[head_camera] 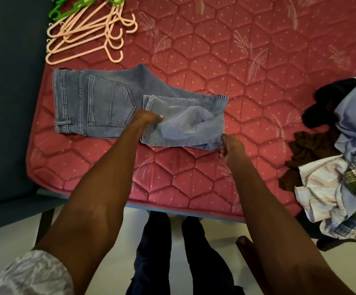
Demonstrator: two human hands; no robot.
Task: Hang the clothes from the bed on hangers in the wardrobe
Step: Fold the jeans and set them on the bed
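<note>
Pink quilted mattress (pixel 194 60) bears folded jeans (pixel 100 103); left hand (pixel 147 120) presses them, right hand (pixel 230 145) pinches their fold.

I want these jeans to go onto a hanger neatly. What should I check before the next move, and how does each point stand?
1. Jeans flat on the mattress: ok.
2. Legs folded smooth: not ok, bunched near the fold.
3. Left hand on the fabric: ok.
4. Right hand grip on the folded edge: ok.
5. Hangers available: ok, piled beyond the waistband.
6. Wardrobe rail free: cannot tell, not in view.
</note>
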